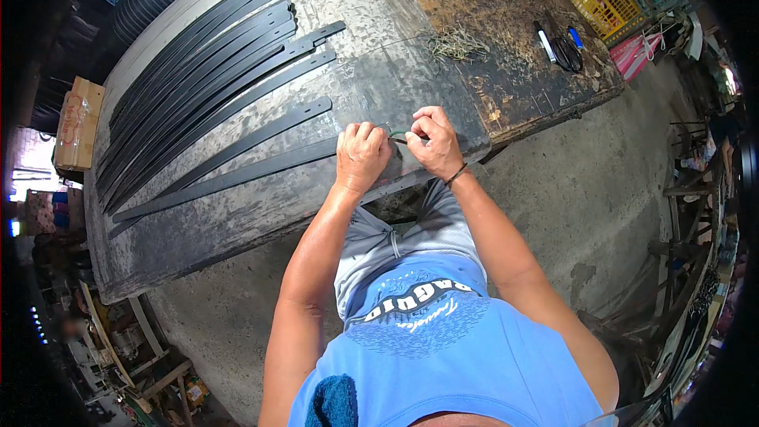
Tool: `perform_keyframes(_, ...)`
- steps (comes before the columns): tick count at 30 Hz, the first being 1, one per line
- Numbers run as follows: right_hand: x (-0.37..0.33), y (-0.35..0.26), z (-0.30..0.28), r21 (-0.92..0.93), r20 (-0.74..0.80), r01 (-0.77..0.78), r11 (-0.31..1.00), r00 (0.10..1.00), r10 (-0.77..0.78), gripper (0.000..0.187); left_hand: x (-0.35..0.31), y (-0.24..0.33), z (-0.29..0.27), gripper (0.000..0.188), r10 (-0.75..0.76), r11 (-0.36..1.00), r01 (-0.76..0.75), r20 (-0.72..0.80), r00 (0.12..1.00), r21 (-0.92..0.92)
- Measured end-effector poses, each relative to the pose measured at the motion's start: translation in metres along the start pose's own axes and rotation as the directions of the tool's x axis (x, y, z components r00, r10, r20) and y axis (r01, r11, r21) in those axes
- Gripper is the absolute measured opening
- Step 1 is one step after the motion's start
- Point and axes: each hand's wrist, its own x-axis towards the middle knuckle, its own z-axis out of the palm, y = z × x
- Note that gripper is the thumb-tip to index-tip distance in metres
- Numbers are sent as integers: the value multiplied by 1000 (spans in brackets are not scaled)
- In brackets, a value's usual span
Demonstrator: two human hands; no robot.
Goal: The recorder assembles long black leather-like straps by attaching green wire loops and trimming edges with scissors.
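Note:
Near the front edge of the table, my left hand [364,156] is closed over the right end of a long flat black strip [261,166]. Just right of it, my right hand [433,142] is closed, thumb against curled fingers, on a thin dark greenish strand [398,136]. This strand bridges the small gap between my hands. How it meets the strip is hidden by my fingers. Behind the held strip lies another single black strip [273,124] with a rounded, holed end. Farther back, several more black strips [202,75] lie fanned in a pile.
On the stained wooden board [506,79] sit a tangle of thin strands [458,45], a white marker [545,43] and a blue-handled tool [568,51]. A yellow crate [598,1] stands beyond the board's right side. At the table's left edge is a cardboard box [79,124].

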Motion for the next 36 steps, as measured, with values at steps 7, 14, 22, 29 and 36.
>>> perform_keyframes(7, 1, 1, 0, -37, -17, 64, 997, 998, -64, 9, 1, 1, -2, 13, 2, 1000, -2, -1, 1000, -3)
perform_keyframes(14, 4, 4, -1, 98, -71, -114, 989, 990, 121, 9, -3, -4, -23, 16, 30, 985, -12, 103, 994, -175)
perform_keyframes(22, 19, 19, 3, 535, -91, -348, 770, 882, 462, 20, -5, 9, -30, 26, 136, 989, -126, 146, 980, -78)
perform_keyframes(29, 22, 20, 7, 483, -132, -359, 799, 872, 471, 20, 19, 6, -9, 13, -126, 987, 136, 112, 986, -88)
perform_keyframes(36, 15, 12, 8, 125, -185, -149, 981, 968, 170, 14, 16, -10, 6, 9, -68, 998, 68, 55, 996, 11)
